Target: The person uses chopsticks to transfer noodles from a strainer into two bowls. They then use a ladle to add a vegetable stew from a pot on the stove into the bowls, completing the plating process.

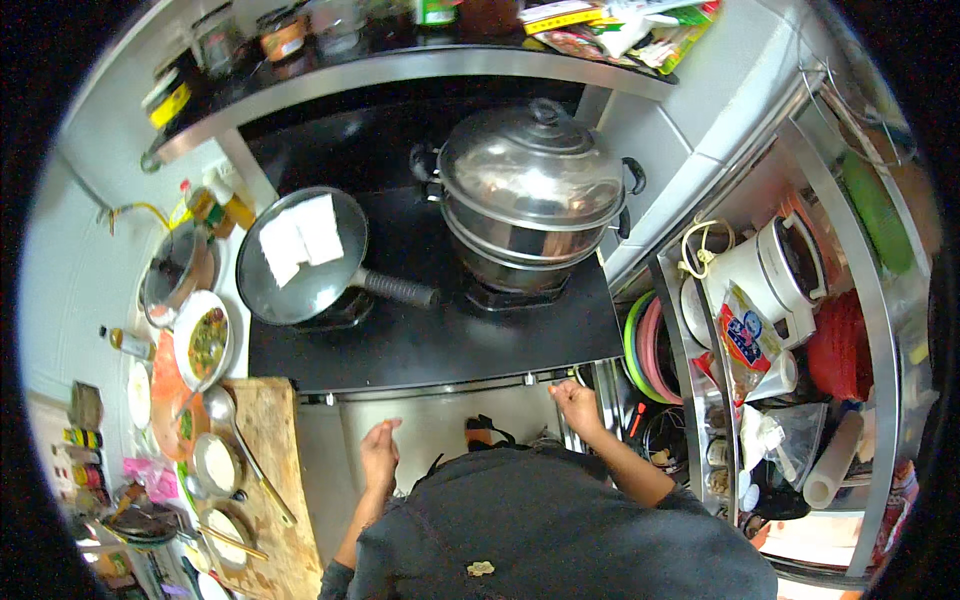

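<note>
My left hand (381,454) hangs in front of the counter's front edge, with its fingers curled together. My right hand (577,409) is raised near the counter's right front corner, its fingers also bent. Small orange spots show at the fingertips of both; whether these are nails or something held, I cannot tell. Ahead on the black cooktop (450,349), a frying pan (315,296) holds folded white paper or cloth (319,232), its handle (397,289) pointing right. To its right a lidded stainless steel steamer pot (532,187) stands on a burner. Neither hand touches them.
On the left are a wooden cutting board (277,442) with a metal ladle (244,439), two bowls of white contents (219,465), chopsticks (232,541) and a dish of food (206,341). A shelf (450,60) with jars spans the back. A metal rack (814,172) holds a white appliance (765,277) at right.
</note>
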`<action>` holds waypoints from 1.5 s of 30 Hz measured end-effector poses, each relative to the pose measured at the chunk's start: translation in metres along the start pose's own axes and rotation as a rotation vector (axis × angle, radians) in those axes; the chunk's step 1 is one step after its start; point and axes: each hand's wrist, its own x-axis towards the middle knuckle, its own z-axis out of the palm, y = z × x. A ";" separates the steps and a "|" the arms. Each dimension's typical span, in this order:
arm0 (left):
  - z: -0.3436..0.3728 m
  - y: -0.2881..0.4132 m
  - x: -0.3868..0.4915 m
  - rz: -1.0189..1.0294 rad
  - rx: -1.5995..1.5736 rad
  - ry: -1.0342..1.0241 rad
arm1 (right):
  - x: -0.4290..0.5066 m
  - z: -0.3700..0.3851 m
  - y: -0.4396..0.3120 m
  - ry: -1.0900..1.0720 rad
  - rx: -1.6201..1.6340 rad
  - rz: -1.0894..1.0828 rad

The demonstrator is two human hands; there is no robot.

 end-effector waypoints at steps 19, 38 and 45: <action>-0.148 -0.328 -0.268 -0.603 -0.741 0.388 | -0.186 0.157 0.039 -1.025 -0.441 0.271; -0.161 -0.534 -0.362 -0.644 -0.575 0.615 | -0.207 0.163 0.044 -0.981 -0.701 -0.003; -0.171 -0.490 -0.334 -0.649 -0.454 0.539 | -0.210 0.147 0.071 -0.867 -0.619 0.051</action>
